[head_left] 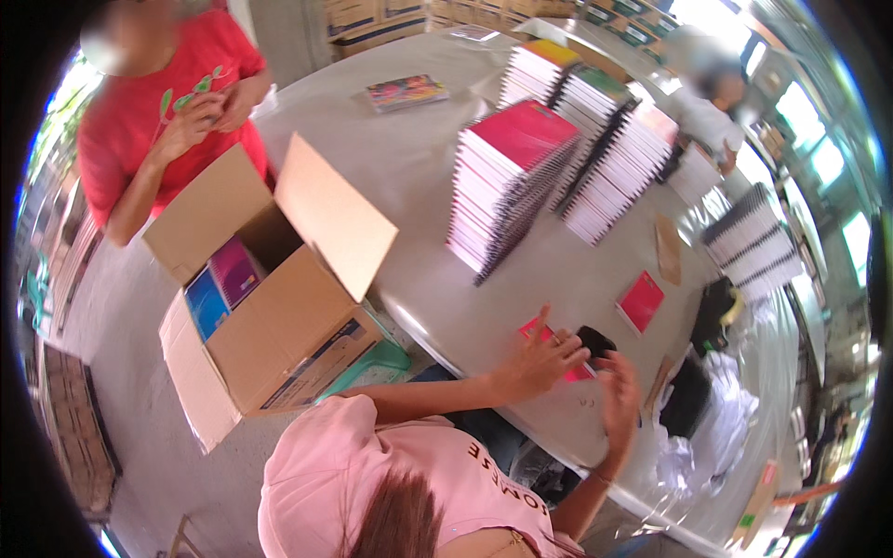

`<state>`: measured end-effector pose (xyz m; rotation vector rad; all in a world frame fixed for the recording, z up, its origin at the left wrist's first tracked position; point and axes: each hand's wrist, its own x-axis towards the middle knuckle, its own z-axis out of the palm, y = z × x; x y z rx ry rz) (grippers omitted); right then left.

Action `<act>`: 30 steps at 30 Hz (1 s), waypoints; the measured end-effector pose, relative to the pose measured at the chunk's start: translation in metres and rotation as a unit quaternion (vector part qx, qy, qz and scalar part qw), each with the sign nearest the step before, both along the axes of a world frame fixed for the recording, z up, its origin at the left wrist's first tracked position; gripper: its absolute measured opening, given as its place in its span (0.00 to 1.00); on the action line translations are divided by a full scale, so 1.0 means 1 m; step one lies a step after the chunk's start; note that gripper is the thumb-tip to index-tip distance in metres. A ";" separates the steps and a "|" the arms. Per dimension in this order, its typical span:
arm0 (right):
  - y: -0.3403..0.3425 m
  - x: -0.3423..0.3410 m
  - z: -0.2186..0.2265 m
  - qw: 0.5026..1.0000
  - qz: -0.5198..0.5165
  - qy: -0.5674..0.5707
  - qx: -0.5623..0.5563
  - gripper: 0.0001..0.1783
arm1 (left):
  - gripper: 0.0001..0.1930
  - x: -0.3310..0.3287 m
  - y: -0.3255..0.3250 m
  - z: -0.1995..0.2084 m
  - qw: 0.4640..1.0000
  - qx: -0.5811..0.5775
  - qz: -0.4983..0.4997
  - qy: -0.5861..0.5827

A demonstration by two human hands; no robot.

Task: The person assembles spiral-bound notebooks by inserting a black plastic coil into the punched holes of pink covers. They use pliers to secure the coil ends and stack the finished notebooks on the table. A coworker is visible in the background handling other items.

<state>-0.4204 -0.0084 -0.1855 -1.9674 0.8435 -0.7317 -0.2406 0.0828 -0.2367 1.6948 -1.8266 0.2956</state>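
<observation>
In the head view my left hand [538, 365] hovers over a red notebook [579, 370] near the table's front edge, its fingers apart and one pointing up. A small black object [595, 343], phone-like in shape, lies at the fingertips; whether they touch it I cannot tell. To the right of it, my right hand [619, 398] is raised with loosely bent fingers, and nothing shows in them. My left hand covers part of the red notebook. Another red notebook [640, 302] rests a little farther right on the table.
Tall stacks of spiral notebooks [507, 177] stand beyond my hands. At the left, an open cardboard box [279, 339] holds purple and blue notebooks. A person in red [177, 112] stands behind it; another person [707, 112] is at the far right. White plastic [721, 418] lies right.
</observation>
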 end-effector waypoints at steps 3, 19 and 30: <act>-0.041 -0.077 0.007 0.961 -0.216 0.057 -0.166 0.18 | 0.15 0.003 0.005 0.015 1.000 0.020 -0.006 -0.011; -0.141 -0.298 -0.066 0.875 -0.340 0.322 -0.124 0.18 | 0.20 0.018 0.021 0.019 0.999 -0.005 -0.010 0.051; -0.132 -0.272 -0.012 0.924 -0.365 -0.053 -0.098 0.22 | 0.21 0.001 0.005 0.007 0.989 -0.057 0.029 0.134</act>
